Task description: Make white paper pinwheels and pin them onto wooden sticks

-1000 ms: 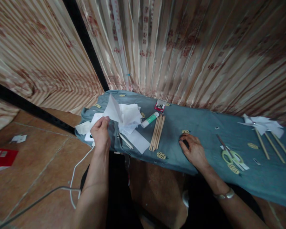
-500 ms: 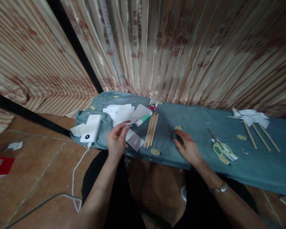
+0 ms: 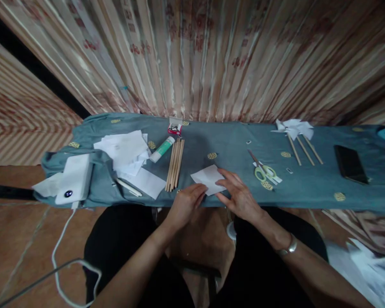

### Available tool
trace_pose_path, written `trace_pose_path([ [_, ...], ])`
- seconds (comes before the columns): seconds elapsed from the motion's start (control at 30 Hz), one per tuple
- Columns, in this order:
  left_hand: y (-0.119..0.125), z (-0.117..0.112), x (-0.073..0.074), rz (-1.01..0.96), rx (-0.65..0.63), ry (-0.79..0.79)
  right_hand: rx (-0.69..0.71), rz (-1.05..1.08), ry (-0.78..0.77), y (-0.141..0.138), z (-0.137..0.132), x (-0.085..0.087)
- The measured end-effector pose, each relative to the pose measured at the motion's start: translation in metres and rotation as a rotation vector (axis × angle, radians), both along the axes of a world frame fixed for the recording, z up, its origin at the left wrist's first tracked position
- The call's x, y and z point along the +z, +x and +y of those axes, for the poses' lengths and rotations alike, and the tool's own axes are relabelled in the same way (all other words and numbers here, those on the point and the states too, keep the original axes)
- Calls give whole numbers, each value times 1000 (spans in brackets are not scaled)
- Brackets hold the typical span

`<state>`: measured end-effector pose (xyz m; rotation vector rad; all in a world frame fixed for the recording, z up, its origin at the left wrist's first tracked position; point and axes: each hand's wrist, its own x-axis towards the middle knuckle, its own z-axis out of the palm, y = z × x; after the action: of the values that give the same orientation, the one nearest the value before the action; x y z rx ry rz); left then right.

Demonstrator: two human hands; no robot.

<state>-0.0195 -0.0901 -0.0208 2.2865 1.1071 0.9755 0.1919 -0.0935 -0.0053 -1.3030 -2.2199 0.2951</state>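
A small white sheet of paper is held in both hands at the near edge of the cloth-covered table. My left hand pinches its lower left corner, fingers closed. On the right side, my right hand grips the sheet between thumb and fingers. Left of the hands lies a row of several wooden sticks. A green and white glue stick rests beside them. Scissors with pale green handles lie to the right, on a strip of white paper.
White papers are piled at the left, near a white power bank with a cable. A small red box holds metal bits at the back. Paper pinwheels on sticks and a black phone lie at the right.
My left hand has brought a sheet from the paper pile rightward to in front of me. My right hand has closed on it too. The view has shifted to the right.
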Motion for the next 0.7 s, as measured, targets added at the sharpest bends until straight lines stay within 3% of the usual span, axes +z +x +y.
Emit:
trace_pose_path([
  [0.13, 6, 0, 6, 23, -53, 29, -13, 69, -66, 5, -12, -1],
  [0.23, 6, 8, 10, 42, -14, 6, -95, 186, -140, 9, -12, -6],
  [0.4, 5, 26, 2, 27, 63, -97, -251, 364, -247, 14, 3, -17],
  [0.7, 4, 34, -4, 76, 124, -82, -368, 371, -205, 11, 26, -25],
])
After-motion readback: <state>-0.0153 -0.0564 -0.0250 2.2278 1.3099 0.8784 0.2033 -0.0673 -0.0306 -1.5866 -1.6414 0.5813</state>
